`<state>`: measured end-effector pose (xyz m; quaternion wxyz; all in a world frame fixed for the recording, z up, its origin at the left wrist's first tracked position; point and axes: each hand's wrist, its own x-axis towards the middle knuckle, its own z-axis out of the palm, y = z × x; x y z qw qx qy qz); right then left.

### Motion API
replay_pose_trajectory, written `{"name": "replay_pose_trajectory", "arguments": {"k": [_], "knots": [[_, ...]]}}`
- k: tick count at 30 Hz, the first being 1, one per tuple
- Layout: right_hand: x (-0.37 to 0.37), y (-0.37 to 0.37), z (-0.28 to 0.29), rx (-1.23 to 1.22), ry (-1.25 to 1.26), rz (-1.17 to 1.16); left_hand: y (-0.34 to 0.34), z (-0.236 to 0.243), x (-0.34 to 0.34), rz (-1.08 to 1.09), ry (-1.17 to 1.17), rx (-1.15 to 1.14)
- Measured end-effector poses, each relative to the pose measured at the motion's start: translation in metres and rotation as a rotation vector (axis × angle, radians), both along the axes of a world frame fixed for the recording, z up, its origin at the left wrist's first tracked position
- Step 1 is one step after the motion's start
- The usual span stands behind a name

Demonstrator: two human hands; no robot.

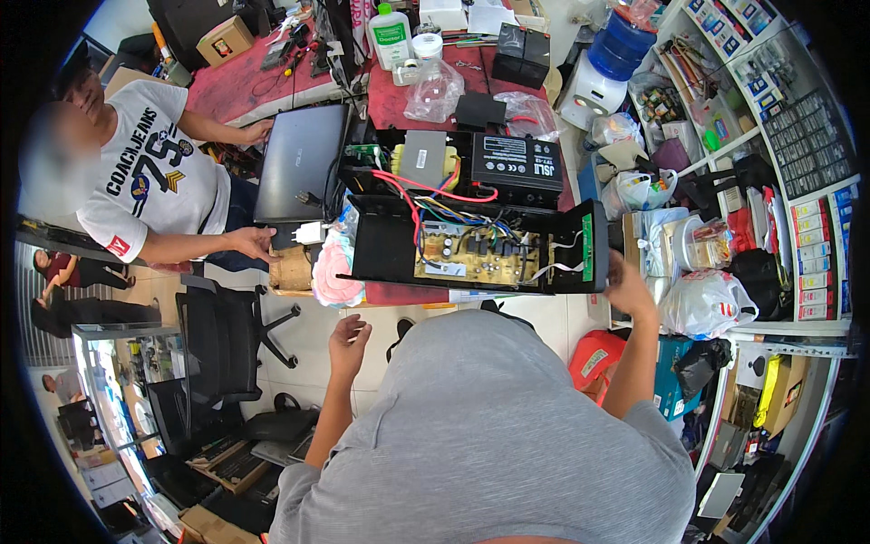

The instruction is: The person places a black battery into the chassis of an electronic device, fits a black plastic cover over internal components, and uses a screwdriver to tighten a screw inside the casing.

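Note:
An open black electronics casing (381, 245) lies on the bench, holding a circuit board (480, 254) with coloured wires. Behind it a transformer (419, 154) and a black battery (515, 172) sit in the other casing half. My right hand (623, 283) grips the right end of the front casing half, its fingertips partly hidden. My left hand (349, 340) hangs empty below the bench's edge, fingers loosely bent and apart. A pastel cloth (337, 272) lies at the casing's left, beside a white plug adapter (308, 233) and a closed dark laptop (299, 163).
A co-worker (159, 181) at the left has both hands by the laptop. An office chair (213, 335) stands lower left. Crowded shelves (779, 326) and bags line the right. Bottles, plastic bags and tools lie on the red bench top (390, 91). People stand farther off at left.

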<state>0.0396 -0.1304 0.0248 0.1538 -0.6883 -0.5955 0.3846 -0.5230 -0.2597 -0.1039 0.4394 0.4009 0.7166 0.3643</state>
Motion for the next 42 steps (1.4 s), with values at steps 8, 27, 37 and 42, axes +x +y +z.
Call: {"name": "replay_pose_trajectory", "arguments": {"k": [8,27,37,42], "knots": [[-0.076,-0.039,0.002,-0.273,-0.030,-0.024,0.058,0.063,-0.009,-0.029,-0.066,0.309],[-0.080,-0.032,-0.024,0.038,0.288,-0.213,0.098,0.047,-0.007,-0.171,-0.173,0.225],[-0.064,-0.007,-0.003,-0.258,0.216,-0.034,0.086,0.050,0.011,-0.074,-0.212,0.240],[-0.024,0.008,-0.034,-0.208,0.142,0.086,0.084,0.054,0.020,-0.023,-0.206,0.217]]}}
